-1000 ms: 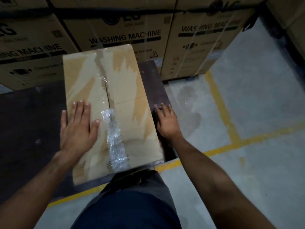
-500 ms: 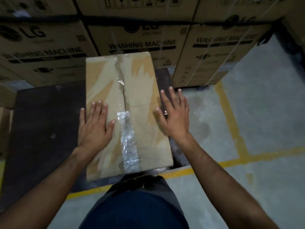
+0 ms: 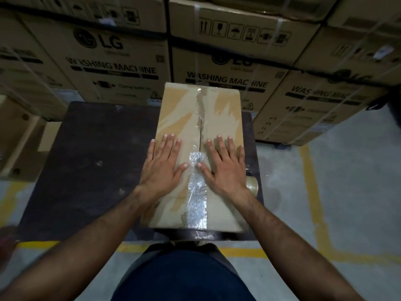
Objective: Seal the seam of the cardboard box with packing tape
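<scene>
The box (image 3: pixel 200 157) is lying flat on the dark table (image 3: pixel 93 161), toward the table's right side, its far end reaching the stacked cartons (image 3: pixel 121 61) behind. Its seam (image 3: pixel 200 133) is running lengthwise down the middle of the box, gaping slightly at mid-length. Wrinkled clear tape (image 3: pixel 197 196) is covering the near half of the seam and folding over the box's near edge. The left hand (image 3: pixel 161 168) is pressing flat on the box left of the seam, fingers spread, gripping nothing. The right hand (image 3: pixel 224 168) is lying likewise right of the seam, palm down and empty, its thumb touching the tape's far end. A tape roll (image 3: pixel 252 185) is sitting on the table just beside the box's right edge, partly hidden by the right wrist.
</scene>
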